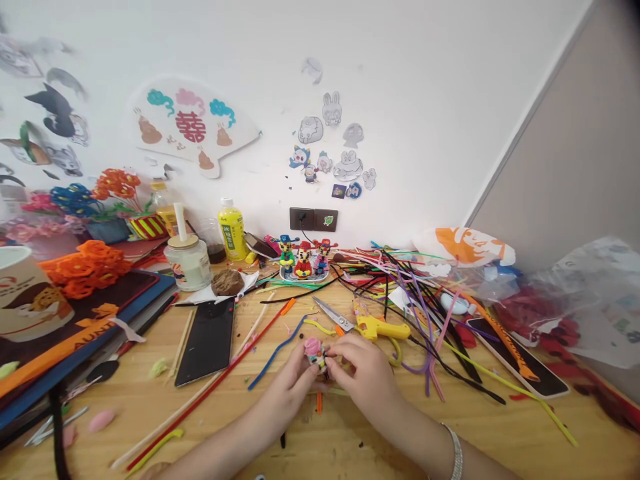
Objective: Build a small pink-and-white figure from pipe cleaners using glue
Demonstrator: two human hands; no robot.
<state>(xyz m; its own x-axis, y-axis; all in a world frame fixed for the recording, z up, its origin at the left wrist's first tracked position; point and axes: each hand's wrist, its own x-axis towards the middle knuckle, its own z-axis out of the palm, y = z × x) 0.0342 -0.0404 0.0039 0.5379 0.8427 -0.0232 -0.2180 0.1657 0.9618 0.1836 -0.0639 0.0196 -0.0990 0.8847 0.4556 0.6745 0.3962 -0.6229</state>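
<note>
The wooden table (500, 433) is crowded: a dark board (75, 313) with orange pipe-cleaner flowers (83, 267) at the left, a heap of loose pipe cleaners (415, 293) fanned out at the right, a black phone (207, 340) lying flat left of centre, a yellow glue gun (383, 328) and scissors (333, 315) just beyond the hands, and three small finished figurines (303, 259) on a tray near the wall. At the near middle, both hands are closed together on a small pipe-cleaner figure (315, 350) with a pink top, held just above the table: the left hand (287, 387) pinches it from the left, while the right hand (363, 370) grips it from the right, fingertips curled over its body. The piece is largely covered by the fingers, so its lower part cannot be made out. To do this fine shaping well, I judge that one hand should keep the figure steady while the other works in short, firm twists with the fingertips, turning the piece toward the eye so the wire ends tuck inward and do not snag. An orange scrap (319, 402) lies on the table just below the hands, and a red and a blue pipe cleaner (275, 350) run slantwise past the left hand.
</note>
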